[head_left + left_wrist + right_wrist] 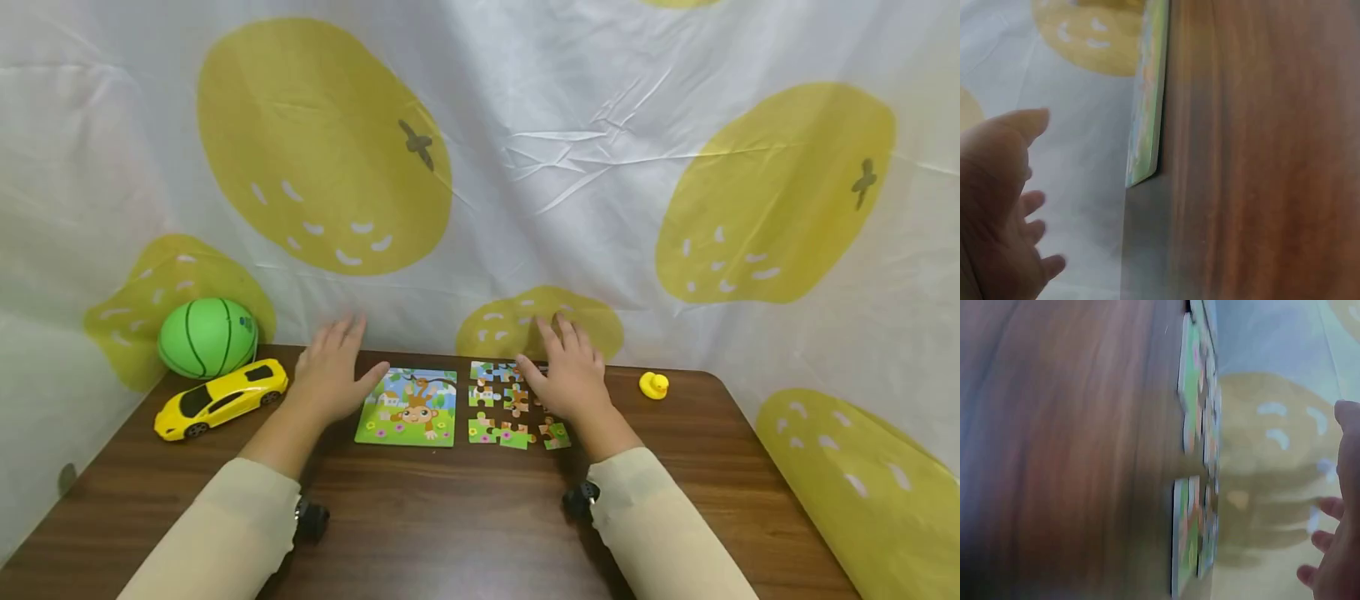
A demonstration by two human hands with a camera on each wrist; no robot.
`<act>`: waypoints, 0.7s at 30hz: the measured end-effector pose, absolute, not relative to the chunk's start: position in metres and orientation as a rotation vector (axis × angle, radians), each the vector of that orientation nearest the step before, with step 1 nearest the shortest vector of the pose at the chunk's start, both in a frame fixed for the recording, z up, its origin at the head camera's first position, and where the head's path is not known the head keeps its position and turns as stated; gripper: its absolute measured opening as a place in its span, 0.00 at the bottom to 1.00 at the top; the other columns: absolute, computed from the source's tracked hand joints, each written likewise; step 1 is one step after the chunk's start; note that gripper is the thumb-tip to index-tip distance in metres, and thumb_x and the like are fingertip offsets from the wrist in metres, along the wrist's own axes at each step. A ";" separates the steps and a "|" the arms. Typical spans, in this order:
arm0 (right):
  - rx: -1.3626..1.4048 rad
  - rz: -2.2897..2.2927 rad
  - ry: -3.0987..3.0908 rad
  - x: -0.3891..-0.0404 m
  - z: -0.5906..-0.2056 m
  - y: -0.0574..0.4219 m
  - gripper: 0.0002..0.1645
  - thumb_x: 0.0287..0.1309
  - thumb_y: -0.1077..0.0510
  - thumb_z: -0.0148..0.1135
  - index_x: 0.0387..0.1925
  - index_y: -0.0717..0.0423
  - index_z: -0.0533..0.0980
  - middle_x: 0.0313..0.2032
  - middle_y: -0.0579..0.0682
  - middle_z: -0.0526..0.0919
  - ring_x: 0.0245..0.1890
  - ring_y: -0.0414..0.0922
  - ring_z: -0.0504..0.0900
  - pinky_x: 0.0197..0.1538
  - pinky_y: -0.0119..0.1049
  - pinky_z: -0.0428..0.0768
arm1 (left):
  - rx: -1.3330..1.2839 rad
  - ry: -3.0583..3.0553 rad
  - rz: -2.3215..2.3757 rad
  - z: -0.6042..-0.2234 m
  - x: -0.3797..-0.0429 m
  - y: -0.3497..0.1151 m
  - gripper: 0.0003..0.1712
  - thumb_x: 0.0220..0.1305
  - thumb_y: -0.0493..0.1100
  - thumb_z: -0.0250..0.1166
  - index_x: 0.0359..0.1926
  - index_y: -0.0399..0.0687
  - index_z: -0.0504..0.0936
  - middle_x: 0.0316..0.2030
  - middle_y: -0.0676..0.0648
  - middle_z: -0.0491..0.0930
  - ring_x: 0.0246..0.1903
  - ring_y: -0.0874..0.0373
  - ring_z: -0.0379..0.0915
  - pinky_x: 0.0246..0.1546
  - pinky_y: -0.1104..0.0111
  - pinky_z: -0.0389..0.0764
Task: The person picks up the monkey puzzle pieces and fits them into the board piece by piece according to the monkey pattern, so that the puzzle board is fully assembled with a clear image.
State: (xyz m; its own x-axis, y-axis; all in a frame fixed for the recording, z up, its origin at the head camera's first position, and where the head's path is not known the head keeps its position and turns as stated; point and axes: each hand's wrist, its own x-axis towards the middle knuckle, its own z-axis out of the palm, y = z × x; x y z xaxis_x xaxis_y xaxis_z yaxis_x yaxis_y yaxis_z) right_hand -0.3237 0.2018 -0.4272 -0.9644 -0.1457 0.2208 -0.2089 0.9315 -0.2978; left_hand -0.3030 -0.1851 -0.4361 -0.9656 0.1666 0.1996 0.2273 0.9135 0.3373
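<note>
Brown wood table, head view: left hand spread flat just left of monkey picture card; right hand flat over loose puzzle pieces, fingers straight. Left wrist: fingers relaxed, holding nothing, card edge alongside. Right wrist: blurred; fingers open beside pieces.

Wood, card, plastic and creased sheeting

We saw a smooth, dark wood-grain table; a matt card puzzle board and loose card pieces; a glossy plastic toy car; a creased, faintly shiny backdrop sheet.
</note>
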 end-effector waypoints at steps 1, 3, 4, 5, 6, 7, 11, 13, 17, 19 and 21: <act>0.299 0.504 -2.891 -0.324 -0.427 0.198 0.48 0.75 0.23 0.45 0.87 0.30 0.46 0.88 0.51 0.46 0.87 0.62 0.46 0.78 0.78 0.53 | -0.350 -2.926 -0.580 -0.437 -0.300 -0.186 0.53 0.77 0.70 0.54 0.88 0.50 0.46 0.87 0.39 0.45 0.85 0.32 0.38 0.77 0.25 0.52; 0.347 0.563 -2.894 -0.326 -0.426 0.191 0.47 0.76 0.24 0.46 0.87 0.33 0.50 0.86 0.52 0.54 0.85 0.62 0.51 0.78 0.78 0.54 | -0.425 -2.971 -0.659 -0.438 -0.295 -0.187 0.52 0.77 0.67 0.57 0.87 0.46 0.48 0.86 0.36 0.49 0.84 0.30 0.43 0.78 0.26 0.53; 0.369 0.593 -2.899 -0.327 -0.426 0.188 0.47 0.76 0.25 0.47 0.86 0.34 0.51 0.85 0.52 0.56 0.85 0.62 0.53 0.78 0.77 0.55 | -0.452 -2.995 -0.710 -0.438 -0.292 -0.188 0.52 0.77 0.66 0.58 0.87 0.46 0.48 0.86 0.35 0.50 0.84 0.29 0.44 0.78 0.27 0.53; 0.384 0.612 -2.904 -0.328 -0.426 0.185 0.47 0.76 0.25 0.47 0.86 0.35 0.53 0.84 0.52 0.58 0.85 0.61 0.55 0.78 0.77 0.56 | -0.466 -3.009 -0.763 -0.439 -0.290 -0.189 0.53 0.77 0.66 0.59 0.87 0.46 0.48 0.85 0.34 0.50 0.84 0.28 0.44 0.78 0.27 0.53; 0.402 0.640 -2.906 -0.330 -0.426 0.183 0.46 0.76 0.26 0.48 0.86 0.37 0.54 0.83 0.52 0.60 0.84 0.61 0.56 0.78 0.77 0.56 | -0.472 -3.019 -0.816 -0.439 -0.288 -0.189 0.53 0.77 0.65 0.60 0.87 0.47 0.47 0.85 0.34 0.50 0.83 0.28 0.45 0.79 0.28 0.53; 0.421 0.673 -2.911 -0.332 -0.427 0.180 0.46 0.76 0.27 0.49 0.85 0.38 0.55 0.83 0.52 0.61 0.84 0.61 0.56 0.79 0.75 0.56 | -0.475 -3.024 -0.858 -0.440 -0.286 -0.190 0.53 0.76 0.65 0.61 0.87 0.47 0.48 0.85 0.33 0.51 0.83 0.28 0.46 0.79 0.29 0.53; 0.510 0.799 -2.934 -0.339 -0.430 0.171 0.44 0.78 0.31 0.53 0.84 0.41 0.58 0.83 0.52 0.63 0.84 0.59 0.58 0.81 0.69 0.60 | -0.477 -3.031 -0.931 -0.444 -0.281 -0.195 0.54 0.73 0.63 0.66 0.87 0.47 0.50 0.84 0.33 0.53 0.83 0.29 0.49 0.79 0.30 0.57; 0.545 0.878 -2.952 -0.342 -0.432 0.167 0.42 0.78 0.34 0.56 0.84 0.42 0.59 0.83 0.52 0.63 0.84 0.58 0.59 0.82 0.66 0.63 | -0.519 -3.051 -0.921 -0.446 -0.279 -0.199 0.55 0.71 0.61 0.69 0.86 0.45 0.53 0.84 0.34 0.54 0.83 0.29 0.49 0.79 0.30 0.56; 0.594 0.982 -2.993 -0.347 -0.436 0.159 0.39 0.78 0.43 0.61 0.83 0.43 0.63 0.83 0.52 0.62 0.84 0.57 0.60 0.81 0.63 0.67 | -0.617 -3.121 -0.907 -0.452 -0.274 -0.206 0.54 0.68 0.60 0.71 0.85 0.44 0.58 0.85 0.36 0.53 0.83 0.28 0.47 0.78 0.28 0.55; 0.609 1.000 -3.021 -0.349 -0.438 0.155 0.37 0.78 0.47 0.62 0.82 0.43 0.64 0.83 0.51 0.63 0.84 0.57 0.60 0.80 0.62 0.69 | -0.652 -3.151 -0.918 -0.455 -0.271 -0.208 0.53 0.68 0.60 0.71 0.84 0.44 0.59 0.85 0.37 0.53 0.83 0.28 0.46 0.78 0.28 0.55; 0.613 1.000 -3.045 -0.352 -0.440 0.153 0.36 0.78 0.51 0.62 0.81 0.43 0.66 0.82 0.50 0.65 0.83 0.56 0.63 0.76 0.60 0.74 | -0.675 -3.172 -0.929 -0.456 -0.269 -0.209 0.52 0.69 0.59 0.70 0.84 0.44 0.59 0.85 0.37 0.52 0.83 0.28 0.46 0.78 0.29 0.55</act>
State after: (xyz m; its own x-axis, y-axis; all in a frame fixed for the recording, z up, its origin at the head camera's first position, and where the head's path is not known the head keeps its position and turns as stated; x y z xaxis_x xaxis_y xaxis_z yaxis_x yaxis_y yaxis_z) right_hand -0.3516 0.1532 -0.4401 -0.9224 -0.3863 0.0015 -0.3120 0.7428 -0.5924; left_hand -0.2686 -0.2088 -0.4563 -0.8942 0.4346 -0.1077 0.3079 0.7715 0.5568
